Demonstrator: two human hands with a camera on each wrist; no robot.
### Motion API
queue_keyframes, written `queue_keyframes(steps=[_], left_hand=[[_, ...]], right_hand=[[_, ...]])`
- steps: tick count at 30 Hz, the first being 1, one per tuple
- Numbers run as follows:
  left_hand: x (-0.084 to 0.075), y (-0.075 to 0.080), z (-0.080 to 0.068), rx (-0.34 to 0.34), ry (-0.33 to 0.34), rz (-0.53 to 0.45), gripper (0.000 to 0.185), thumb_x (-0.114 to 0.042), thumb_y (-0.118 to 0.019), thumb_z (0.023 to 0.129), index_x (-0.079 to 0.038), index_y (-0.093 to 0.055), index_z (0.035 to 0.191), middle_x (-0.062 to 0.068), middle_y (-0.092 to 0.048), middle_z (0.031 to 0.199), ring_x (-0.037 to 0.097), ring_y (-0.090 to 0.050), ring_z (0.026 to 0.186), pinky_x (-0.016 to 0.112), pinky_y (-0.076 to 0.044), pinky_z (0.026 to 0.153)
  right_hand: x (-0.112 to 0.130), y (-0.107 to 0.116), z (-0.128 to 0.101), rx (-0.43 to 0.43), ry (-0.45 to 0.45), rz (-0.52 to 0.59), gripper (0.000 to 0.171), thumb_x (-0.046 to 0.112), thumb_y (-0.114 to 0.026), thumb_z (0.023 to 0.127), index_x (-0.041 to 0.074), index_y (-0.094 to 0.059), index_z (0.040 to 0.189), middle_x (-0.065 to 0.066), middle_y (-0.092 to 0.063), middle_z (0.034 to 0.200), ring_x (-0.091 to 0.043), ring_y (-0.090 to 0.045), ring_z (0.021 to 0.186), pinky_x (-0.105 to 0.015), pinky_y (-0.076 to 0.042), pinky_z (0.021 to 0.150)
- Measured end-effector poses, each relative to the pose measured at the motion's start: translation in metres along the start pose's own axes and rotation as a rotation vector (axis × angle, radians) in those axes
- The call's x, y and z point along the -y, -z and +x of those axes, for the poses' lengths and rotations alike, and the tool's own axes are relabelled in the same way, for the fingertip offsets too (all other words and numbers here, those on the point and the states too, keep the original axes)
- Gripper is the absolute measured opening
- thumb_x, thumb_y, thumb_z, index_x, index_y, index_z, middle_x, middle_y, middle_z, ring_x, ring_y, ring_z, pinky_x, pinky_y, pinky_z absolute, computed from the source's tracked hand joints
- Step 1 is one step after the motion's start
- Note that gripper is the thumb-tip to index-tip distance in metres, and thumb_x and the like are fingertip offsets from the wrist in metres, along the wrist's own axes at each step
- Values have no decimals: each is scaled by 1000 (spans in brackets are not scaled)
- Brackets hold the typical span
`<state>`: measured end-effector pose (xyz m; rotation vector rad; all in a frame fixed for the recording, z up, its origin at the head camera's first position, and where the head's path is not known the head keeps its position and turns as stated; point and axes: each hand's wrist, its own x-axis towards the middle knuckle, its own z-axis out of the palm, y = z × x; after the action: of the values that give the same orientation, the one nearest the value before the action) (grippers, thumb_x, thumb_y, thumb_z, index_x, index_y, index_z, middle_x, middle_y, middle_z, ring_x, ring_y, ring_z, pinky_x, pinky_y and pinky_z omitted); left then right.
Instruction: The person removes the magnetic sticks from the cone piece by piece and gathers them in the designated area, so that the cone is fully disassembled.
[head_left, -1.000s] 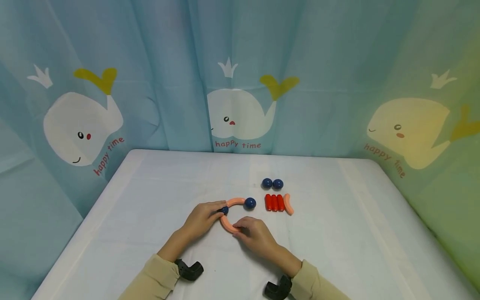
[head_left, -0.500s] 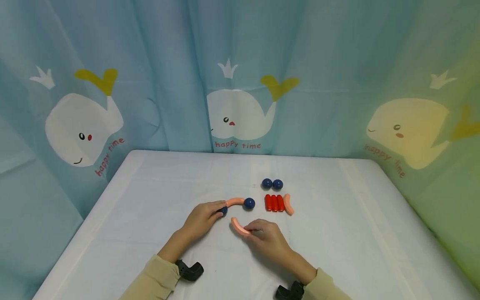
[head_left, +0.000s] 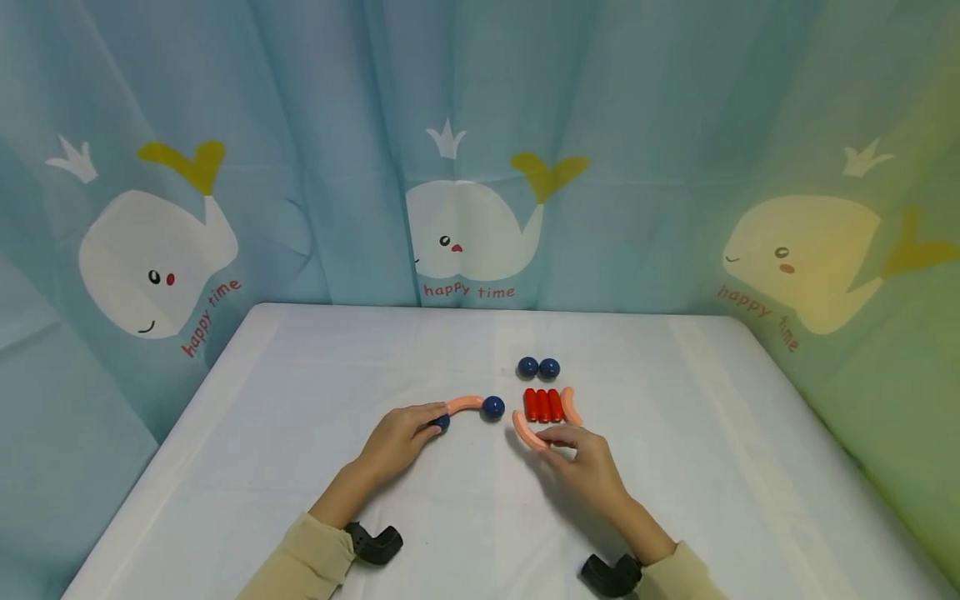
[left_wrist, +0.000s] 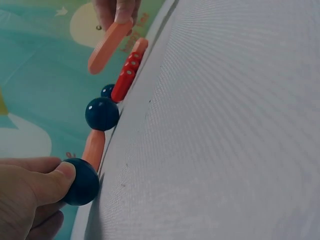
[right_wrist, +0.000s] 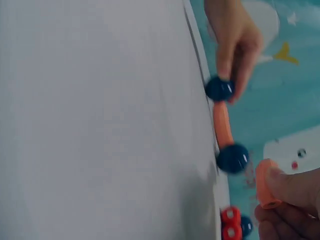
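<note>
My left hand point(head_left: 401, 437) pinches a dark blue ball point(left_wrist: 82, 182) at one end of a curved orange stick point(head_left: 465, 402). At that stick's other end sits another blue ball point(head_left: 492, 407), joined to it. My right hand point(head_left: 588, 462) pinches a loose curved orange stick point(head_left: 528, 431) by its near end. In the left wrist view this held stick point(left_wrist: 110, 46) is raised off the white table, its far end free. It is near the row of red sticks point(head_left: 543, 406) in the head view.
Beside the red row lies one more curved orange stick point(head_left: 571, 406). Two blue balls point(head_left: 538, 368) rest side by side behind them. A white cloth covers the table point(head_left: 337, 358), with a whale-printed curtain point(head_left: 637, 167) behind it.
My right hand has pulled the curved orange stick away from the ball under my left hand and carried it right, toward the red sticks. The left hand has stayed in place.
</note>
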<state>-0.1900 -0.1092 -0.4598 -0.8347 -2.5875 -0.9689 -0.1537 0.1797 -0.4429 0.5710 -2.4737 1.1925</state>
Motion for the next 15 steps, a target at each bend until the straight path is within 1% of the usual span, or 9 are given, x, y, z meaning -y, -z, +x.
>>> queue_keyframes(steps=[4,7,9,11,13,15], left_hand=[[0,-1,-1,1,8,-11,34,-10,-68,83,-6,-65,116,4,-61,118,21,-57,108,36,-46,89],[0,-1,-1,11,16,-11,33,-11,-68,83,-7,-65,116,3,-61,119,19,-56,109,35,-45,89],[0,-1,-1,14,20,-10,33,-12,-68,83,-8,-65,116,2,-61,119,19,-56,109,35,-45,90],[0,0,-1,11,19,-9,33,-11,-68,83,-7,-66,115,3,-61,118,20,-57,108,35,-45,89],[-1,1,-1,7,15,-9,33,-10,-69,82,-7,-66,115,3,-62,117,21,-57,107,36,-46,89],[-1,1,-1,3,8,-5,34,-9,-69,81,-6,-66,115,4,-62,116,22,-57,107,37,-46,88]], right_hand=[[-11,12,3,-58,-19,-61,26,-7,-78,66,2,-72,89,-3,-68,87,-17,-63,77,-33,-54,70],[-18,20,5,-91,-40,-81,23,-8,-76,68,-2,-71,90,-9,-68,87,-23,-63,77,-37,-53,69],[-24,26,6,-119,-69,-94,21,-7,-75,70,-2,-71,91,-10,-68,87,-24,-63,78,-38,-53,69],[-30,31,7,-151,-98,-95,19,-6,-74,73,-3,-70,91,-11,-68,87,-26,-63,78,-37,-53,69],[-34,37,8,-177,-136,-110,18,-3,-73,75,-3,-70,92,-11,-68,87,-25,-63,80,-29,-53,69],[-39,40,7,-191,-184,-116,18,-1,-72,76,-3,-70,94,-12,-68,89,-26,-63,82,-30,-52,71]])
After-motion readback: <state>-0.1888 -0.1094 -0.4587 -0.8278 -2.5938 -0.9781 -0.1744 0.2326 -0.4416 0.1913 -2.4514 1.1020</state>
